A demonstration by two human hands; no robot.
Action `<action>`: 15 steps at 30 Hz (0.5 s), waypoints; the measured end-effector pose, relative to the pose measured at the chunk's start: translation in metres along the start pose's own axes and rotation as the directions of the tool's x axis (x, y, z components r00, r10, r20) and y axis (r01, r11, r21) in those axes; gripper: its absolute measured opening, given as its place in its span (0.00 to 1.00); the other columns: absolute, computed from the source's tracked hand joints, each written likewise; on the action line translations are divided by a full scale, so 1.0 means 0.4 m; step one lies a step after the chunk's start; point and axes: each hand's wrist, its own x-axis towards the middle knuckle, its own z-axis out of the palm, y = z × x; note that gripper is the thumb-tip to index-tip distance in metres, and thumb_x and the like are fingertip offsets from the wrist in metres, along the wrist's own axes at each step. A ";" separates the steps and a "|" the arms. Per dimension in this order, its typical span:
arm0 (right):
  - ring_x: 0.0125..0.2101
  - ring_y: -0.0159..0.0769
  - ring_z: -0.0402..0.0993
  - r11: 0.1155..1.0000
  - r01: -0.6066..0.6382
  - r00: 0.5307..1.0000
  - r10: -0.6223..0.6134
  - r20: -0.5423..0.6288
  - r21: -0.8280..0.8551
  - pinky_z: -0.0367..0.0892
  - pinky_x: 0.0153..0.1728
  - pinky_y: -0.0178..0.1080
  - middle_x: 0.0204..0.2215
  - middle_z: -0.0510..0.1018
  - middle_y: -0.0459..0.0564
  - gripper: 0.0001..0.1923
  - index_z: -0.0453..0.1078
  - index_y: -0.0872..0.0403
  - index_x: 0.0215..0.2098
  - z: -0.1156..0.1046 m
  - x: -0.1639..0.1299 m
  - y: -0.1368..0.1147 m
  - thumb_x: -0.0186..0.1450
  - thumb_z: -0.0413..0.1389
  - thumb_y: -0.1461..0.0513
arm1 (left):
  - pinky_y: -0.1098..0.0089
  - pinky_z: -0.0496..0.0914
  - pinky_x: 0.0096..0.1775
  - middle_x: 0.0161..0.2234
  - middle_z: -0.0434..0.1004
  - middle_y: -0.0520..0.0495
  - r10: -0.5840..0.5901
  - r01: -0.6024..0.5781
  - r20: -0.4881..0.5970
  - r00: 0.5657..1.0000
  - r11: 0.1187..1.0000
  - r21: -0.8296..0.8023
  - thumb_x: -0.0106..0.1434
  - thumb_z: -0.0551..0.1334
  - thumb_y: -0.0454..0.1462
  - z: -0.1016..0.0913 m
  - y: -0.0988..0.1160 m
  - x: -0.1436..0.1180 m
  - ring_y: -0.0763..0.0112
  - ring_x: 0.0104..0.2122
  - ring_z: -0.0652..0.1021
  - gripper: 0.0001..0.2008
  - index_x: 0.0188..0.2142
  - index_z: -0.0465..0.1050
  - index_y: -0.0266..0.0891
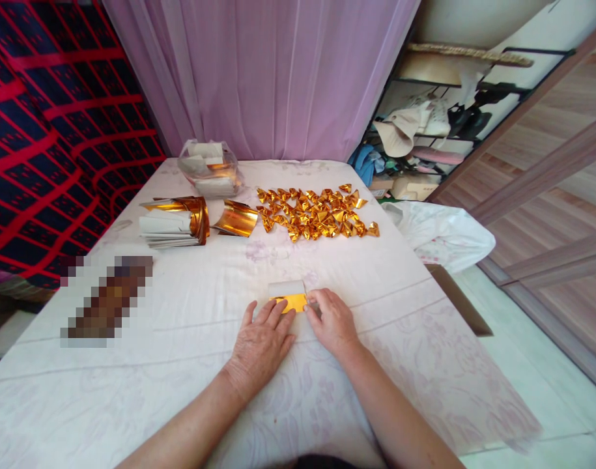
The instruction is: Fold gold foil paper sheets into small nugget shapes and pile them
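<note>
A small sheet of gold foil paper (294,303) lies on the table in front of me, partly folded, with a whitish strip along its far side. My left hand (264,332) rests flat with fingers spread, its fingertips on the near left part of the sheet. At the sheet's right edge, my right hand (333,320) has curled fingers and its thumb close together, pinching the corner. Beyond them are many folded gold foil pieces (322,215). Left of these lie a curved gold foil sheet (238,219) and a thick stack of foil papers (173,225).
A clear plastic bag (208,170) of more papers stands at the back left of the cloth-covered table (195,365). A blurred-out item (109,299) lies at left. To the right are a white plastic bag (449,234) and a shelf with hats and shoes. A purple curtain (278,78) hangs behind.
</note>
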 end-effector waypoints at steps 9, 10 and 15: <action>0.36 0.36 0.72 0.997 0.052 0.998 -0.051 -0.024 0.050 0.64 0.39 0.35 0.34 0.76 0.49 0.09 0.69 0.52 0.38 -0.015 0.019 -0.027 0.68 0.47 0.66 | 0.48 0.59 0.58 0.56 0.72 0.46 0.005 -0.005 0.006 1.000 1.000 0.015 0.69 0.53 0.45 -0.002 0.001 0.000 0.58 0.57 0.70 0.18 0.56 0.69 0.46; 0.36 0.35 0.73 0.998 0.050 0.999 -0.049 -0.008 0.048 0.64 0.39 0.35 0.34 0.76 0.48 0.09 0.70 0.52 0.38 -0.011 0.022 -0.032 0.68 0.48 0.65 | 0.48 0.59 0.58 0.56 0.72 0.47 0.004 -0.004 0.009 1.000 1.000 0.015 0.69 0.53 0.44 -0.002 0.001 0.000 0.58 0.57 0.70 0.18 0.56 0.68 0.46; 0.35 0.35 0.73 0.999 -0.006 0.998 0.008 0.063 -0.036 0.64 0.37 0.34 0.32 0.77 0.47 0.06 0.73 0.51 0.34 0.010 0.026 -0.039 0.67 0.53 0.64 | 0.50 0.57 0.59 0.57 0.72 0.48 0.005 -0.005 0.027 1.000 1.000 0.013 0.69 0.53 0.44 -0.005 -0.002 0.001 0.59 0.57 0.70 0.19 0.58 0.67 0.48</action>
